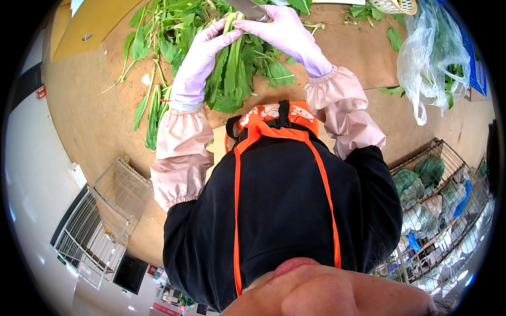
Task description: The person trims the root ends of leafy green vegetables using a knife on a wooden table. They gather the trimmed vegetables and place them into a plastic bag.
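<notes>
My left hand (203,59), in a pale lilac glove, grips a bunch of leafy greens (233,75) near the stem ends. Its leaves hang down toward my apron. My right hand (286,37), gloved the same way, holds a knife (251,8) whose grey metal blade points up and left, partly out of the frame. The right thumb reaches across to the stems, close to the left fingertips. A heap of loose greens (178,23) lies beyond and left of my hands, while several separate stalks (154,114) rest beside my left wrist.
A brown board (348,51) covers the tabletop. At the right lie a clear plastic bag (429,59) with greens and a blue crate (478,75). A cream basket (395,6) sits at the top edge. Wire racks (118,189) flank me, the right rack (438,213) holding bagged goods.
</notes>
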`<state>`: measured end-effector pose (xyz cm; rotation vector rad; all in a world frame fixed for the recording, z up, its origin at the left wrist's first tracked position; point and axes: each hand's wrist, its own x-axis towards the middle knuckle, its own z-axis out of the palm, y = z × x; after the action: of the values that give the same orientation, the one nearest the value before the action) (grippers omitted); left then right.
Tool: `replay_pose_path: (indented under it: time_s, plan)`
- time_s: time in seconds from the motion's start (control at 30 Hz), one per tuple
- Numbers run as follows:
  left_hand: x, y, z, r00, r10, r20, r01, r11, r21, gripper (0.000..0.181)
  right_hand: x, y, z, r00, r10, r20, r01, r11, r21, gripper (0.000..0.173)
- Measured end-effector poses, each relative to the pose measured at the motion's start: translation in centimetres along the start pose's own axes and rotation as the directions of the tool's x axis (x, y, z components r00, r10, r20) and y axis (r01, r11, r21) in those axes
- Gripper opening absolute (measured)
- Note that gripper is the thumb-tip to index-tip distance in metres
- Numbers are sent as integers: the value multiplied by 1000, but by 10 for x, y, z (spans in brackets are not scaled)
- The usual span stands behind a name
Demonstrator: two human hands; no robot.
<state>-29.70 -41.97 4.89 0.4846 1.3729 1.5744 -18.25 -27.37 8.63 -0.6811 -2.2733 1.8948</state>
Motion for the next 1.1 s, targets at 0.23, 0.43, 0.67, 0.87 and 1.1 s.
replay_pose_path:
  time_s: [0.23, 0.43, 0.67, 0.87, 1.1]
  plan:
    - [-3, 14, -2, 998, -9, 58, 3, 994, 106, 36, 2, -3, -6, 993, 40, 111, -67, 966, 250, 23]
    - [1, 9, 0, 999, -42, -34, 49, 965, 258, 35, 11, 13, 1, 990, 134, 39, -127, 980, -151, 37]
    - [-5, 15, 5, 997, -71, -13, 71, 946, 316, 32, 12, 27, 4, 999, 24, 32, -20, 993, -114, 29]
    - [-3, 12, 0, 994, -106, -2, 102, 950, 295, 32, 20, 45, -4, 984, 44, 170, -61, 994, 95, 19]
    - [-8, 16, 7, 998, -44, 54, 35, 987, 160, 35, 15, 33, -5, 979, 51, 197, -83, 984, 159, 19]
